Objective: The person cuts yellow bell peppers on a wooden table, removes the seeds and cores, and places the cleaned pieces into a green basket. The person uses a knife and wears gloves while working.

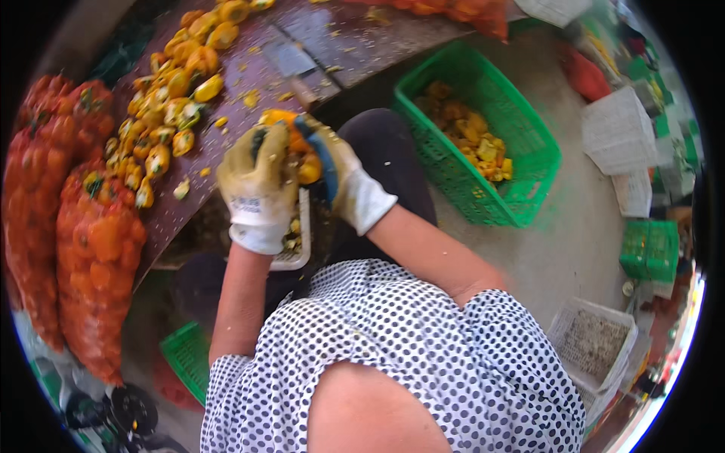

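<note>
My left hand (pixel 255 175) wears a white knit glove with a yellowish coated palm and bends over the near side of the table. Beside it my right hand (pixel 344 164), in a similar glove with a blue patch, meets it above my lap. Between the two, both hands grip an orange pepper (pixel 308 168), partly covered by the fingers. A dark spot shows at the left fingers; whether it is a tool or part of the glove I cannot tell. Below the hands, a white plastic basket (pixel 305 226) holds small yellow scraps and seeds.
Cut yellow-orange peppers (pixel 170 113) lie piled on the seed-strewn reddish table (pixel 249 62). Full orange mesh sacks (pixel 99 255) stand at left. A green crate (pixel 527 133) with pepper pieces rests by my right knee. Farther right are a white crate (pixel 592 345) and a small green crate (pixel 648 249).
</note>
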The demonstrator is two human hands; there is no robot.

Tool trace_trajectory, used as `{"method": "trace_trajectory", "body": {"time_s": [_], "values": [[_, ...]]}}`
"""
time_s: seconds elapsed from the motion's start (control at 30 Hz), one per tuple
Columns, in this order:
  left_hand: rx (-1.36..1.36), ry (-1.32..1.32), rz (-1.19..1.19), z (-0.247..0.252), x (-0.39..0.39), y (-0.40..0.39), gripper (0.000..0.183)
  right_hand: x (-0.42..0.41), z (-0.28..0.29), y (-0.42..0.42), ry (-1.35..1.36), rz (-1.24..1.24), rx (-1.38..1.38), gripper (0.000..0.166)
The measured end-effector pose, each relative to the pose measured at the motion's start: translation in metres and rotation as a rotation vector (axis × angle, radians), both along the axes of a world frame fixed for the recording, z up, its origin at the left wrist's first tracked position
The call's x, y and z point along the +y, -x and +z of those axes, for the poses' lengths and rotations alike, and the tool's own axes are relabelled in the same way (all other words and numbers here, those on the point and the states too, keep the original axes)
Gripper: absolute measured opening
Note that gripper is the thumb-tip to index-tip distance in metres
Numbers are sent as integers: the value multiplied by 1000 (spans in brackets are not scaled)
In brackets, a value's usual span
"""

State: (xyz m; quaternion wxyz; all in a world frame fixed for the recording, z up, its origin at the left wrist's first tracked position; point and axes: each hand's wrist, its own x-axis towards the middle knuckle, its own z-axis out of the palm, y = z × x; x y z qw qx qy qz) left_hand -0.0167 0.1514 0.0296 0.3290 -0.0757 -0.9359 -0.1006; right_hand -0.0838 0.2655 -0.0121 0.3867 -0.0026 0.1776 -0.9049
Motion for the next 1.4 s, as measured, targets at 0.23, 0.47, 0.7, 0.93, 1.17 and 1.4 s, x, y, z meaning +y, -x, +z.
{"method": "trace_trajectory", "body": {"time_s": [0.23,0.47,0.7,0.93,1.17,1.4], "values": [[-258,-631,-313,-56,-9,27,68,16,-15,-6,-571,-86,148,37],[-369,-801,-396,-55,-6,41,49,51,9,-16,-516,-175,427,40],[-438,-1351,-538,-49,-21,30,30,43,7,-9,-563,-131,502,40],[-295,-525,-370,-40,-22,27,38,37,4,-15,-733,-220,450,25],[-395,-1044,-476,-27,-10,13,37,29,-23,-2,-613,-85,370,28],[-626,-1360,-374,27,-12,-1,41,39,13,-10,-347,66,145,40]]}}
